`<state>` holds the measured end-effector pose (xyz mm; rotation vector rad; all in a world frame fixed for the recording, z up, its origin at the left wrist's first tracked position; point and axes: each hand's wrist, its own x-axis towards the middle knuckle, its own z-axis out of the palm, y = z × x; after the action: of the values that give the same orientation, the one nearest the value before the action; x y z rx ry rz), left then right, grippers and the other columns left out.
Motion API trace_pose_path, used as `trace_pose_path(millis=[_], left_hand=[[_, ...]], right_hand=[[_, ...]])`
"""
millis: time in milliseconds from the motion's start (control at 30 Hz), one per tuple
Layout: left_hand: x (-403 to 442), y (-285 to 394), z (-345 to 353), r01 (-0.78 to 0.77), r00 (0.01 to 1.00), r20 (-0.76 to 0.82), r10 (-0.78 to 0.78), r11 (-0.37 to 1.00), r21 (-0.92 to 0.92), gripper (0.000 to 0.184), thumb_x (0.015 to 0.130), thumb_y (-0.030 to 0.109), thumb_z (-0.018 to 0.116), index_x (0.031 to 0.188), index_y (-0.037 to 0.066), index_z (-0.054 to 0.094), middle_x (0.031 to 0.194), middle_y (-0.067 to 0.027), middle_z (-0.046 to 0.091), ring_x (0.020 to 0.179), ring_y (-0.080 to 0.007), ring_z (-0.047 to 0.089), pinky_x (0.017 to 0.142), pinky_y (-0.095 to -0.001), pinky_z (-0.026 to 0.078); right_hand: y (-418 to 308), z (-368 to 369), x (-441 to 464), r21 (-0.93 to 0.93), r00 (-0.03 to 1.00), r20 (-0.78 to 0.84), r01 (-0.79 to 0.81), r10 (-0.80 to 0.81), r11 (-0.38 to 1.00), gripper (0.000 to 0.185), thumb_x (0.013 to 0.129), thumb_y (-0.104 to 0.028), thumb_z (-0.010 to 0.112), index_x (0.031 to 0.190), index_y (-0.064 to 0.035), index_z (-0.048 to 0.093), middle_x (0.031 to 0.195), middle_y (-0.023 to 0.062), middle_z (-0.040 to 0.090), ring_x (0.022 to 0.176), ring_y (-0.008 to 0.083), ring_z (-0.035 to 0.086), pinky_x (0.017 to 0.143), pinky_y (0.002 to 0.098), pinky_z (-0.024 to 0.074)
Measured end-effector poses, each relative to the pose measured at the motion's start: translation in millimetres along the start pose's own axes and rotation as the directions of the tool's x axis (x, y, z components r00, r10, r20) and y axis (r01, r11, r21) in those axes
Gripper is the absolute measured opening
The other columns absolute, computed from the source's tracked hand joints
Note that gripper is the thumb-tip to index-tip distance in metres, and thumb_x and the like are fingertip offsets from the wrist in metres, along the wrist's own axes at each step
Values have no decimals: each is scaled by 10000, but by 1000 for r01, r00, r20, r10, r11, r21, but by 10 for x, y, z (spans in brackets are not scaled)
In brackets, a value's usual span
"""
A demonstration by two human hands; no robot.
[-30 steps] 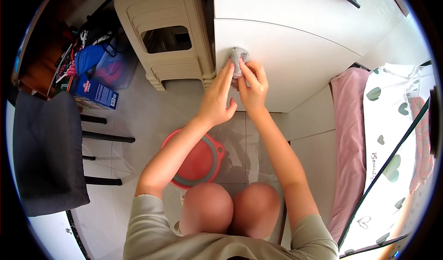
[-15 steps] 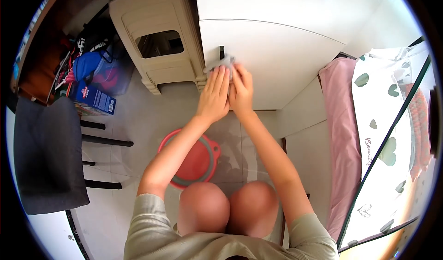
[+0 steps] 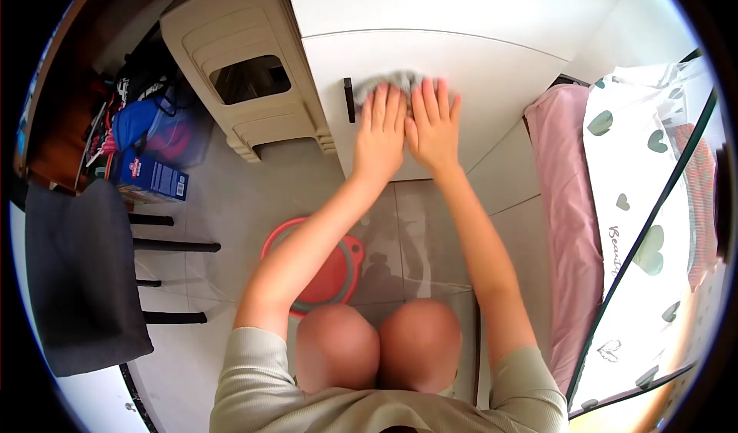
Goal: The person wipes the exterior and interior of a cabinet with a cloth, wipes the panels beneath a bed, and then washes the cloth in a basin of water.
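Note:
A grey cloth [image 3: 393,81] lies spread against the white cabinet front [image 3: 492,87], just right of its black handle [image 3: 349,100]. My left hand [image 3: 381,135] presses flat on the cloth's left part, fingers stretched out. Beside it, my right hand [image 3: 435,129] lies flat with fingers spread, its fingertips on the cloth's right part. The two hands nearly touch at the thumbs. Part of the cloth is hidden under my fingers.
A red basin [image 3: 327,272] stands on the tiled floor below my left forearm. Beige plastic stools [image 3: 238,41] are left of the cabinet. A dark chair [image 3: 84,279] stands at the left, a blue box [image 3: 156,178] behind it. Bedding [image 3: 569,202] is at the right.
The cloth was bunched between my fingers and is now spread flat on the cabinet front. My hands have opened out over it. The handle, hidden at first, now shows fully.

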<state>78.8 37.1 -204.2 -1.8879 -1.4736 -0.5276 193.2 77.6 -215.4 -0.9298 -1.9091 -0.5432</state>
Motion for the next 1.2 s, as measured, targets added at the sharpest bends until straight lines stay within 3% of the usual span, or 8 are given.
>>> trace_pose_path(millis=[133, 233, 300, 400, 567, 767, 967, 1200], left_hand=[[-175, 165, 110, -5, 1000, -11, 4, 995, -104, 485, 779, 112, 477, 1228, -60, 415, 1307, -182, 363, 1281, -351, 266, 1054, -462, 237], [-83, 129, 48, 28, 1000, 6, -27, 992, -120, 497, 852, 198, 467, 1289, -20, 375, 1401, -139, 275, 1324, -301, 206, 1077, -422, 210], [99, 53, -33, 28, 987, -146, -66, 968, -250, 533, 840, 174, 481, 1297, -53, 325, 1394, -220, 247, 1310, -397, 189, 1050, -499, 222], [382, -126, -169, 19, 938, -321, -132, 943, -332, 683, 853, 223, 476, 1354, -84, 129, 1409, -326, 83, 1291, -530, 72, 1030, -605, 127], [496, -3, -424, 107, 900, -228, -372, 695, -711, 833, 817, 135, 488, 1344, -101, -113, 1385, -361, -122, 1300, -504, -96, 1065, -539, 13], [839, -20, -534, 214, 868, -250, -430, 776, -594, 774, 757, 108, 505, 1317, -158, 42, 1354, -404, 2, 1271, -551, -65, 1019, -615, -4], [716, 69, -312, 68, 938, -283, -198, 910, -409, 635, 739, 163, 522, 1251, -138, 297, 1329, -328, 245, 1290, -503, 122, 1026, -599, 128], [-48, 359, 287, 45, 995, -64, -72, 935, -352, 560, 766, 170, 511, 1220, -124, 367, 1306, -285, 313, 1281, -470, 192, 1038, -564, 173]], right_hand=[[-146, -24, -425, -79, 984, -75, -169, 163, 982, 407, 786, -87, 548, 1193, -98, 551, 1163, 66, 511, 1060, 270, 471, 931, 444, 329], [-172, -100, -243, 123, 955, -103, -264, 277, 957, 416, 765, 12, 556, 1159, -117, 585, 931, 29, 543, 785, 203, 510, 716, 343, 438], [-205, -74, 6, 257, 926, -186, -277, 329, 926, 433, 759, 36, 559, 1161, -121, 584, 911, 22, 550, 756, 188, 517, 651, 294, 452], [-168, -268, 512, 201, 943, -308, -62, 123, 978, 424, 650, 0, 619, 1060, -107, 641, 923, 13, 570, 737, 180, 522, 603, 266, 464], [-89, -437, 1257, 153, 826, -463, 431, -321, 889, 344, 538, -70, 637, 879, -74, 679, 953, 17, 593, 783, 173, 542, 612, 258, 488], [-3, -627, 1760, 69, 680, -442, 676, -585, 734, 316, 541, -107, 630, 850, -62, 678, 926, 27, 619, 824, 184, 568, 669, 283, 499], [305, -481, 1218, -26, 765, -571, 346, -298, 938, 192, 583, -61, 589, 754, -76, 675, 888, 38, 640, 776, 230, 575, 653, 314, 500], [245, -119, -122, 131, 969, -248, 42, -8, 990, 275, 728, -65, 518, 965, -60, 657, 1122, 81, 590, 1027, 281, 510, 879, 390, 433]])
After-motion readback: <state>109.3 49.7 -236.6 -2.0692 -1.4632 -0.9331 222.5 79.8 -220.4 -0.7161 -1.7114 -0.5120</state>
